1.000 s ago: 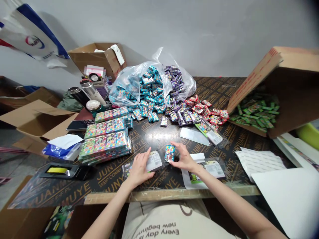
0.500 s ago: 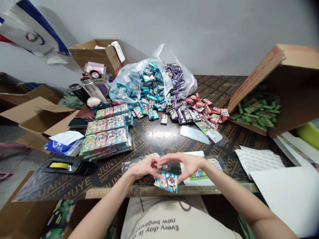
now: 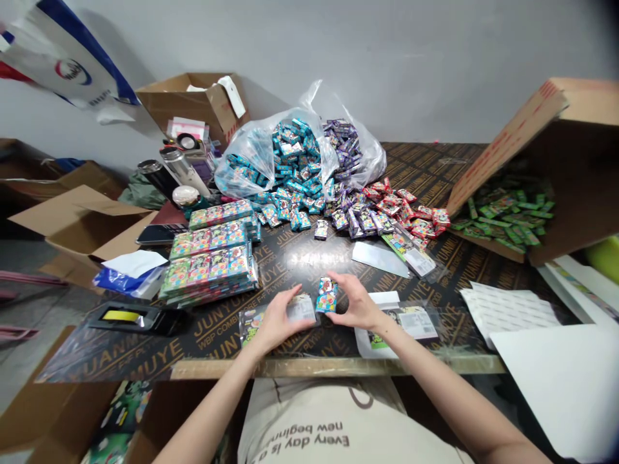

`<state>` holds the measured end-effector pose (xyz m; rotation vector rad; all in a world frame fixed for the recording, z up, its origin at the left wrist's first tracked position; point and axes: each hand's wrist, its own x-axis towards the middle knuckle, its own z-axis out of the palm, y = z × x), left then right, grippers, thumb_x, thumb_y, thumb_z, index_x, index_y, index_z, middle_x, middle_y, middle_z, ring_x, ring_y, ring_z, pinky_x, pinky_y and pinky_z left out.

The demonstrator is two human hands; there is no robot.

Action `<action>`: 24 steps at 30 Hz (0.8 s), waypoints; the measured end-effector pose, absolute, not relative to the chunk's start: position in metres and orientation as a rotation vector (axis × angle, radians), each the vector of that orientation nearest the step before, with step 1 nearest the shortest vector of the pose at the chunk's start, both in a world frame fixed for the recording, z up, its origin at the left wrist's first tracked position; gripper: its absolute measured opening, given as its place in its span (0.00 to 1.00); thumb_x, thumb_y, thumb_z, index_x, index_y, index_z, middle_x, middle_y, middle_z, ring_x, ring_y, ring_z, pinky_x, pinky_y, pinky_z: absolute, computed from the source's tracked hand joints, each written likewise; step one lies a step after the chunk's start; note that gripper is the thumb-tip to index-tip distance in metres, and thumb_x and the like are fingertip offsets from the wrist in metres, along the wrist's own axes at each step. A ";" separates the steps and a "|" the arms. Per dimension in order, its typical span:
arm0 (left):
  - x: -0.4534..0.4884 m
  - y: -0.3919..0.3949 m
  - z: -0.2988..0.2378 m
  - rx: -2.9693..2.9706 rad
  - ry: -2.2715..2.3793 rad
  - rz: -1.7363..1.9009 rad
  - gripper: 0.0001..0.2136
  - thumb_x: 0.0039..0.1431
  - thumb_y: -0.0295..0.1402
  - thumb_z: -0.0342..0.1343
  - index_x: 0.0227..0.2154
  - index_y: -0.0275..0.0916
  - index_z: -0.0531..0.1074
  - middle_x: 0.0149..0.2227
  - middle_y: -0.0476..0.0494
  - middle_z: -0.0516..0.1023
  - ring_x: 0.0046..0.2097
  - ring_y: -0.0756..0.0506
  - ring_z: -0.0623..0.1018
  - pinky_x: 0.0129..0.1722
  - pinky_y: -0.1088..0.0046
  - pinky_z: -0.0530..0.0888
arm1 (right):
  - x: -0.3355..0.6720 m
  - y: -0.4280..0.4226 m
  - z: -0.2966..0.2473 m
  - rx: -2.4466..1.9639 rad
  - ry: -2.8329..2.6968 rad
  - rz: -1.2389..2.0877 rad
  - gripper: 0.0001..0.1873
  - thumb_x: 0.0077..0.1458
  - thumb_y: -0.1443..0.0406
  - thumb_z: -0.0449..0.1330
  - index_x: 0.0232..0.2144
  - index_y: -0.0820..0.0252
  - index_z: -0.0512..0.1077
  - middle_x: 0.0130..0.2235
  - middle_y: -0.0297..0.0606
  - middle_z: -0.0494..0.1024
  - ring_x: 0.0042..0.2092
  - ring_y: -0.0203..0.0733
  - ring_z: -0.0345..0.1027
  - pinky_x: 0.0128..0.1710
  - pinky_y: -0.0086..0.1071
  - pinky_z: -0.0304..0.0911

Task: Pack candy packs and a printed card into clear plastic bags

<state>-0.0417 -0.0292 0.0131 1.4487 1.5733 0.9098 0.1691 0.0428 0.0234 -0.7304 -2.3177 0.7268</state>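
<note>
In the head view, my right hand pinches a small blue printed box upright between thumb and fingers, over the table's near part. My left hand is just left of it, thumb and fingers spread and apart from the box. Partly hidden under my left hand lies a flat clear-wrapped printed packet. Another such packet lies on a white sheet near my right wrist. Beyond the hands are loose blue boxes, purple boxes and red boxes.
Stacked multicoloured packs stand at left, by a black tape dispenser and open cartons. Clear bags spill boxes at the back. A tipped carton at right holds green boxes. White sheets lie at right.
The blue box has been turned from lying sideways near the table edge to upright, farther forward. My left hand has come off it and moved left with fingers spread; my right hand keeps it.
</note>
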 end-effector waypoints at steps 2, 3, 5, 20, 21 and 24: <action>-0.053 -0.032 0.007 1.820 1.646 0.718 0.44 0.27 0.37 0.67 0.54 0.44 0.59 0.51 0.39 0.67 0.53 0.36 0.65 0.55 0.53 0.53 | 0.174 0.047 0.014 -0.750 -2.348 0.702 0.43 0.40 0.63 0.62 0.58 0.56 0.49 0.52 0.43 0.65 0.51 0.50 0.58 0.51 0.45 0.51; -0.058 -0.033 0.005 1.933 1.658 0.622 0.47 0.27 0.36 0.67 0.56 0.44 0.55 0.51 0.39 0.66 0.53 0.36 0.64 0.56 0.53 0.52 | 0.175 0.048 0.010 -0.757 -2.377 0.699 0.43 0.40 0.64 0.62 0.58 0.56 0.50 0.52 0.44 0.65 0.51 0.51 0.58 0.50 0.46 0.51; -0.062 -0.034 0.001 2.035 1.680 0.534 0.48 0.31 0.33 0.64 0.59 0.42 0.48 0.49 0.40 0.67 0.50 0.38 0.66 0.54 0.54 0.55 | 0.175 0.047 0.003 -0.757 -2.440 0.721 0.41 0.40 0.65 0.61 0.57 0.56 0.51 0.51 0.44 0.66 0.51 0.52 0.58 0.50 0.47 0.51; -0.069 -0.028 0.014 1.831 1.565 0.689 0.47 0.37 0.30 0.60 0.60 0.44 0.39 0.52 0.41 0.64 0.53 0.40 0.64 0.55 0.59 0.58 | 0.183 0.065 0.023 -0.595 -2.330 1.201 0.48 0.31 0.67 0.65 0.57 0.56 0.51 0.52 0.41 0.66 0.51 0.45 0.62 0.51 0.37 0.55; -0.068 -0.027 0.016 1.833 1.520 0.678 0.47 0.37 0.30 0.61 0.60 0.44 0.40 0.52 0.41 0.64 0.54 0.40 0.64 0.55 0.59 0.57 | 0.183 0.067 0.027 -0.572 -2.353 1.246 0.49 0.31 0.68 0.65 0.57 0.56 0.51 0.52 0.41 0.66 0.51 0.45 0.62 0.51 0.37 0.56; -0.062 -0.025 0.018 1.821 1.418 0.676 0.47 0.36 0.29 0.61 0.60 0.43 0.43 0.52 0.41 0.64 0.54 0.41 0.65 0.55 0.60 0.57 | 0.182 0.071 0.036 -0.525 -2.446 1.219 0.48 0.32 0.68 0.65 0.57 0.56 0.51 0.55 0.41 0.63 0.53 0.45 0.60 0.52 0.38 0.55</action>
